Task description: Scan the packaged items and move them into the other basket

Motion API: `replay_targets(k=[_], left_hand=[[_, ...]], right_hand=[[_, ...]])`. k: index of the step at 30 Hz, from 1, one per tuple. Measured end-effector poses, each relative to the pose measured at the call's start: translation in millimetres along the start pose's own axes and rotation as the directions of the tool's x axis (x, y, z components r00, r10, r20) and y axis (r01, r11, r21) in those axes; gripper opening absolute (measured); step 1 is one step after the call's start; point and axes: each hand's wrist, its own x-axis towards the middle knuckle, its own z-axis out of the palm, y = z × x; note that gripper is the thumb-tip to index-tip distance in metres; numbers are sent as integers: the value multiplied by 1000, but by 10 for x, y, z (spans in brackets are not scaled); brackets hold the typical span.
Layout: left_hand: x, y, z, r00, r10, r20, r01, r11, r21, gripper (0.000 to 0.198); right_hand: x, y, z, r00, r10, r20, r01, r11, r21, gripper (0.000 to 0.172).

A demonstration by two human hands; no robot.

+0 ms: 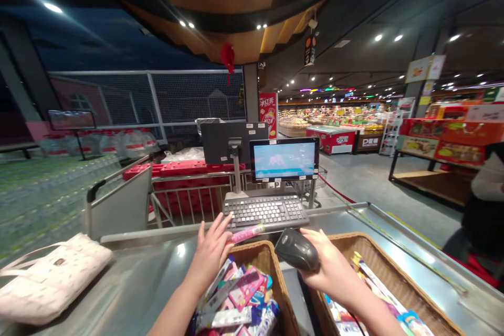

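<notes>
My left hand is at the front left edge of the black keyboard, with its fingers stretched towards the keys. A slim pink wrapped candy stick sticks out to the right from under its thumb, its left end hidden by the hand. My right hand is wrapped round a black barcode scanner, whose head points to the left. Below the hands, a wicker basket holds many wrapped sweets. Another wicker basket, partly behind my right forearm, holds more packets.
A lit monitor stands behind the keyboard, beside a dark screen seen from behind. A pale handbag lies on the metal counter at left. A person's sleeve shows at the right edge.
</notes>
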Motion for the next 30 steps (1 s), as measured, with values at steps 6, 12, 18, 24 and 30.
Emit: replay_targets(k=[6, 12, 18, 24, 30], left_hand=[[-445, -16, 148, 996, -33, 86, 38, 998, -56, 16], [-946, 27, 234, 977, -18, 212, 45, 991, -126, 16], [-1336, 120, 192, 906, -6, 423, 98, 975, -197, 11], [-1375, 168, 125, 902, 4, 432, 110, 965, -239, 29], [-972, 278, 179, 936, 38, 349, 58, 964, -259, 30]], right_hand=[[-7, -16, 165, 999, -27, 17, 27, 1000, 11, 48], [-39, -29, 366, 998, -53, 31, 52, 998, 32, 45], [-100, -42, 488, 998, -27, 47, 25, 998, 58, 46], [-166, -49, 447, 999, 49, 22, -50, 997, 60, 45], [-335, 106, 113, 987, 145, -67, -144, 989, 22, 51]])
